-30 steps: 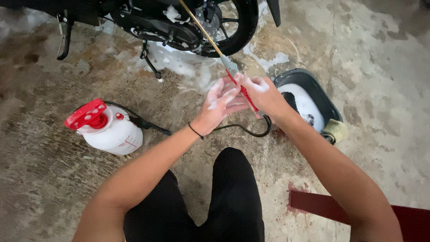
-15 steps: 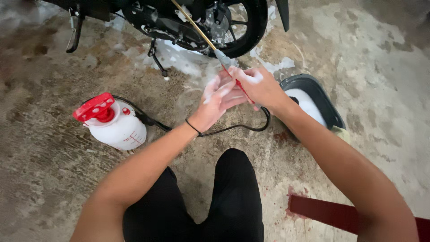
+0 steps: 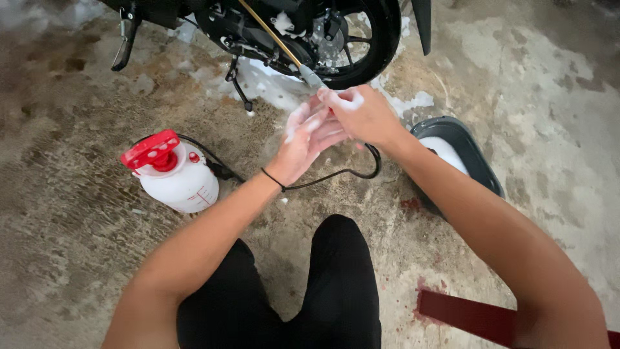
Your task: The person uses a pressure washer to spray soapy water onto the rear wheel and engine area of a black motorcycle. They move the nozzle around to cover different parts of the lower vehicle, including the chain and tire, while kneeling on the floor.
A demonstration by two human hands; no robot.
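- Wet, foam-streaked concrete floor [image 3: 84, 258] is seen beneath a black motorcycle [image 3: 290, 32].
- A thin brass spray wand [image 3: 274, 40] is clamped in the soapy right hand [image 3: 361, 113], aimed at the wheel.
- The left hand [image 3: 303, 139], its grip loosely open, is pressed against the right, steadying it.
- A white pump sprayer with red cap [image 3: 173, 171] is stood nearby, hose-linked.

A vehicle wash spot on a garage or yard floor is suggested: wet, stained concrete floor [image 3: 84, 258] patched with foam, a soapy motorcycle [image 3: 290, 32], a pump sprayer [image 3: 175, 173] and a dark basin [image 3: 460, 150] are seen.
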